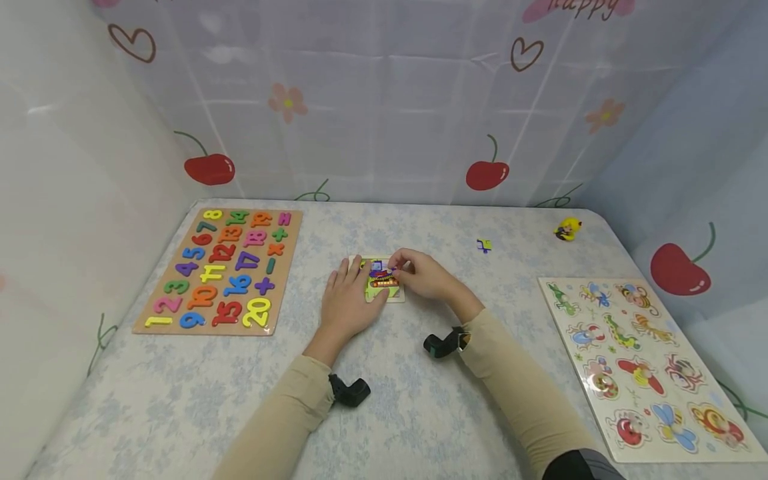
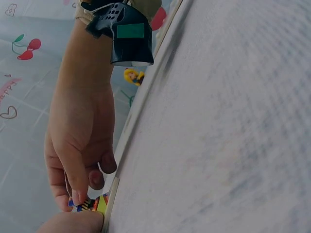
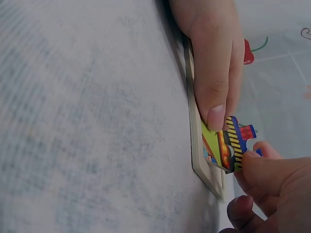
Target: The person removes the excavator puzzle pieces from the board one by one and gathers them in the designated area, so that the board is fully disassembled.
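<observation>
Covering the nine o'clock side of a small puzzle tray [image 1: 395, 299], pale, flat, vehicle picture: left hand [image 1: 348, 300], fingers straight and spread. Right hand [image 1: 423, 275] at its three o'clock side, thumb and finger pinching a blue-edged puzzle piece [image 3: 259, 152]. Nine o'clock of tray: tan number board [image 1: 281, 277], chunky raised digits. Between two and three: jagged loose piece [image 1: 484, 245]; beyond, rounded yellow figure [image 1: 567, 229]. Between three and four: glossy white insect board [image 1: 660, 459]. Beneath: blue-mottled tablecloth [image 1: 390, 413]. Right wrist view adds tray's thickness; number board, loose piece: head view only.
</observation>
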The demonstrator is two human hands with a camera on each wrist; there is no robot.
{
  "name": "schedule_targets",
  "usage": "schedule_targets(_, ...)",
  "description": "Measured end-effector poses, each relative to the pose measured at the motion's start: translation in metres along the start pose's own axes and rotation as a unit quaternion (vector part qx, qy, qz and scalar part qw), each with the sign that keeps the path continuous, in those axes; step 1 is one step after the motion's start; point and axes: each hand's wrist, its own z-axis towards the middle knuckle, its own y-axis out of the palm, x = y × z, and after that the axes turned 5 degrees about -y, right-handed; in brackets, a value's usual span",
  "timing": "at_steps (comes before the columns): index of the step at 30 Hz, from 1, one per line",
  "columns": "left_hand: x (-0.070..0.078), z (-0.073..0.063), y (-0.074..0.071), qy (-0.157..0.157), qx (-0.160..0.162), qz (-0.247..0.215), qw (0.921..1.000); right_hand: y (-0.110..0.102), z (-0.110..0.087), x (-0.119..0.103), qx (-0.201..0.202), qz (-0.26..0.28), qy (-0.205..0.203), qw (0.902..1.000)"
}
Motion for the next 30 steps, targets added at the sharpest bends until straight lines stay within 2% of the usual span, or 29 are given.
schedule_targets(9,0.0004,0.0034,-0.0005,0.007,0.003,0.012,0.9999,-0.0039,-0.0009,-0.0023,-0.013,-0.013,-0.021,0.9996)
schedule_targets(18,0.0000,0.0025,-0.0007,0.002,0.003,0.006,1.0000,0.0021,0.0054,-0.0071,-0.024,-0.058,-0.016,0.9979)
schedule_targets(24,0.0001,0.0003,-0.0003,0.004,0.000,0.004,1.0000,0.0027,0.0039,-0.0078,-0.044,-0.078,-0.059,0.9942)
schedule_targets(27,0.0001,-0.0004,-0.0004,0.003,-0.001,0.004,1.0000,0.0019,0.0022,-0.0082,-0.041,-0.065,-0.051,0.9958)
schedule_targets(30,-0.0001,-0.0013,-0.0005,0.001,0.000,0.002,1.0000,0.0026,0.0021,-0.0081,-0.034,-0.048,-0.022,0.9980)
